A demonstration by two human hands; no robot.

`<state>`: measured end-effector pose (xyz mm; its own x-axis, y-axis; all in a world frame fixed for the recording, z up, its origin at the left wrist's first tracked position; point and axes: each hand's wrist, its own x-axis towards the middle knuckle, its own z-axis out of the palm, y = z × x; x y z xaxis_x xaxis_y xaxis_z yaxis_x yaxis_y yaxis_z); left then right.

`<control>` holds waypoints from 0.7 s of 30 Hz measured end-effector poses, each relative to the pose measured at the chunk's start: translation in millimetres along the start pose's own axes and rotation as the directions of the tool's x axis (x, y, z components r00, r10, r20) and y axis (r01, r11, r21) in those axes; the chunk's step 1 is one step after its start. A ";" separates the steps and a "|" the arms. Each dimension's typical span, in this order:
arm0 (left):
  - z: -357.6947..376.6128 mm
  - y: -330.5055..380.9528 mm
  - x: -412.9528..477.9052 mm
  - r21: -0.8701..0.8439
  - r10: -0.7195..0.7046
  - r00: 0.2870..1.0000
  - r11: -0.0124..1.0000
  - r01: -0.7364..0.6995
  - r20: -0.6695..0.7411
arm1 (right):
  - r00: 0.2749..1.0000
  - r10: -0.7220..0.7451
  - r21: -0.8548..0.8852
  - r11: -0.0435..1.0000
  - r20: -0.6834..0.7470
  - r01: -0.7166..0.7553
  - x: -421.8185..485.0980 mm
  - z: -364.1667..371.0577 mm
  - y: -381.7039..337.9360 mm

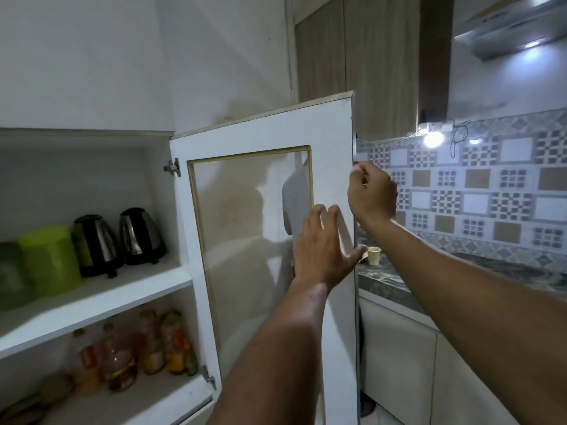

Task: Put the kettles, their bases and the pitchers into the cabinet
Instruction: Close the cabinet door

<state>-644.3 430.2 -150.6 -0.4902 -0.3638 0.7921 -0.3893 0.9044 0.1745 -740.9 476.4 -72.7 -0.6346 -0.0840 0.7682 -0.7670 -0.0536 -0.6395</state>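
Head view: cabinet door [270, 210] stands open. Left of it, two kettles [119, 240] and green pitchers [49, 259] sit shelved. Left hand [322, 250] lies spread, empty, on its frame; right hand [371, 194] curls around its free edge.

Kettles [119, 240] shelved, hands [325, 250] on door [334, 142]

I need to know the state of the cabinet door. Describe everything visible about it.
The cabinet door is a white frame around a clear pane edged with a gold-coloured strip. It stands swung wide open, hung on two metal hinges at its left side. The left hand lies flat against its frame near the free edge; the right hand curls at that outer edge, higher up. The pane shows faint reflections.
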 end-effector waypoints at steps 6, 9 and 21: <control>-34.3 -18.1 -21.3 0.065 0.070 0.992 0.996 -0.064 -0.107 | 0.988 -0.150 0.190 0.969 -0.042 0.155 -20.6 7.4 -25.5; -62.2 -33.5 -36.8 0.117 0.107 0.989 0.989 -0.095 -0.105 | 0.979 -0.202 0.323 0.926 -0.020 0.197 -39.2 11.7 -47.2; -204.0 -105.3 -117.9 0.419 0.062 0.996 0.908 -0.030 -0.063 | 0.803 -0.407 0.668 0.744 0.435 0.014 -140.7 59.4 -174.6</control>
<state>-386.4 423.3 -143.0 -0.4631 -0.2922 0.8368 -0.6651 0.7386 -0.1102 -512.1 438.5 -70.9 -0.1562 -0.4788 0.8639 -0.5161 -0.7062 -0.4847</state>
